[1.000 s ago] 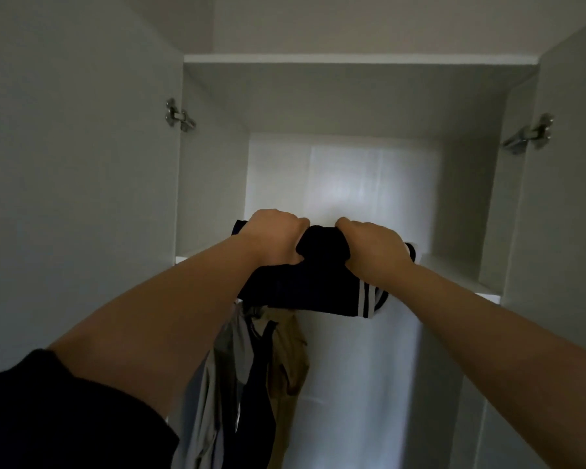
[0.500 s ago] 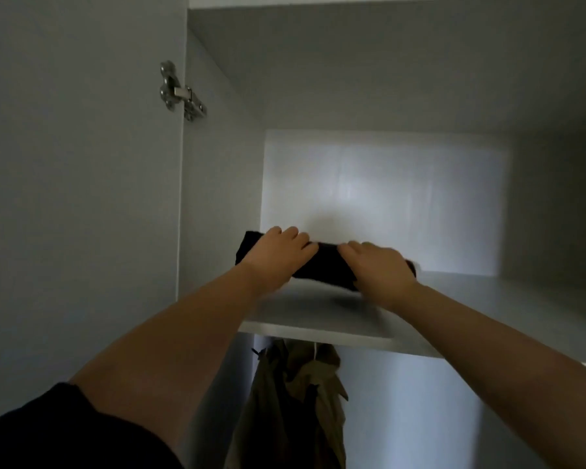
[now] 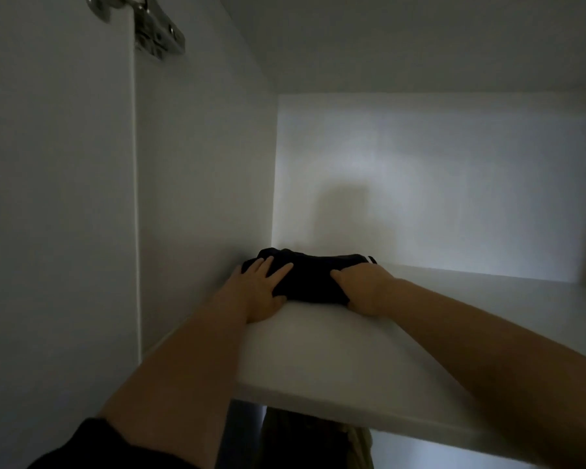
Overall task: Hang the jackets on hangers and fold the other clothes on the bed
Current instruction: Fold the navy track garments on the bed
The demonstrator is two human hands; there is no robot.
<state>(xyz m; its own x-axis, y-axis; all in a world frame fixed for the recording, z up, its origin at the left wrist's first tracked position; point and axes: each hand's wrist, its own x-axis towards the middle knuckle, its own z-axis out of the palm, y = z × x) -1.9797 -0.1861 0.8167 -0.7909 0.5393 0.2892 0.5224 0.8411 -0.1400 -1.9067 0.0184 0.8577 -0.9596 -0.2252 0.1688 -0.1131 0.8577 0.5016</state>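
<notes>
A folded black garment [image 3: 310, 279] with a bit of white stripe at its right end lies on the upper wardrobe shelf [image 3: 335, 353], pushed into the back left corner. My left hand [image 3: 259, 291] lies flat on its left end with the fingers straight. My right hand [image 3: 362, 287] presses against its right end, fingers bent along the cloth edge. Below the shelf, the top of a hanging khaki jacket [image 3: 356, 445] shows.
The wardrobe's left side wall [image 3: 200, 198] stands right beside the garment, and the open left door [image 3: 55, 214] carries a metal hinge [image 3: 156, 32] at the top. The shelf stretches away to the right toward the back panel [image 3: 454, 184].
Both hands lifted the folded garment from below shelf height onto the shelf and pushed it back into the left corner. My view has moved closer and upward.
</notes>
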